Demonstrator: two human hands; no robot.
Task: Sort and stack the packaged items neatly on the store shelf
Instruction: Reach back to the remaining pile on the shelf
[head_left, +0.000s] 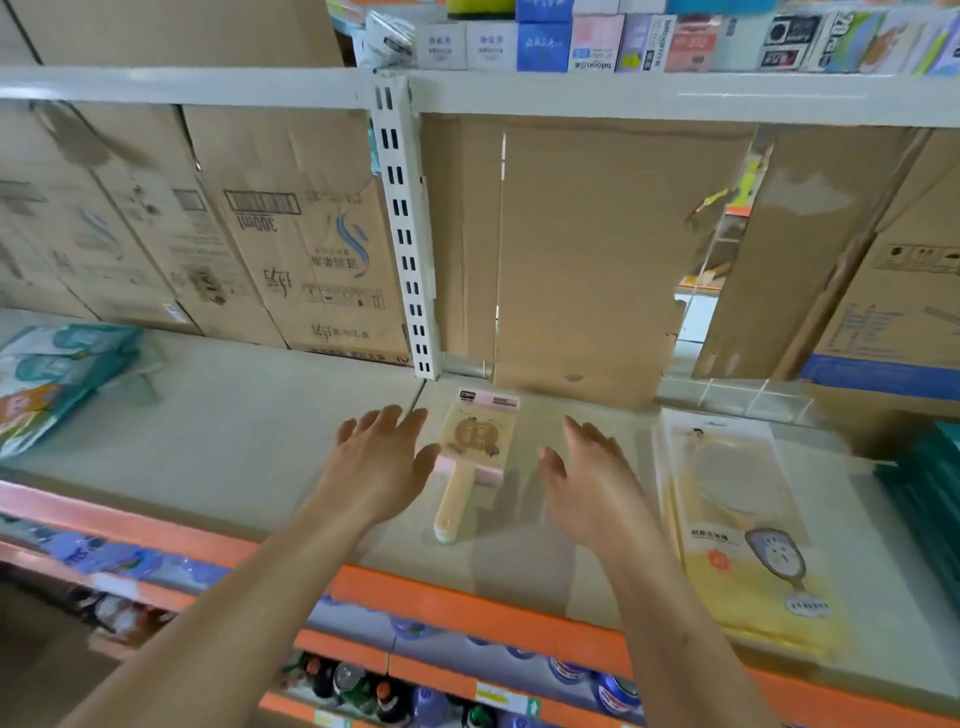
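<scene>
Both hands are reaching out over the shelf (234, 441), fingers straight and spread, grasping nothing. The pink pack (480, 436), with a tan handle pointing back toward the person, is lying flat on the shelf between them. The left hand (379, 457) is sitting just beside the pack's left edge, its thumb close to the pink corner; whether it is touching cannot be told. The right hand (592, 467) is staying a little apart from the pack's right edge. Just beyond the right hand a yellow pack (743, 519) is lying flat, and further that way dark green packs (935, 483) are stacked. Well out past the left hand, pale green bags (52, 374) are leaning. Cardboard boxes (311, 234) are standing behind the fingertips.
</scene>
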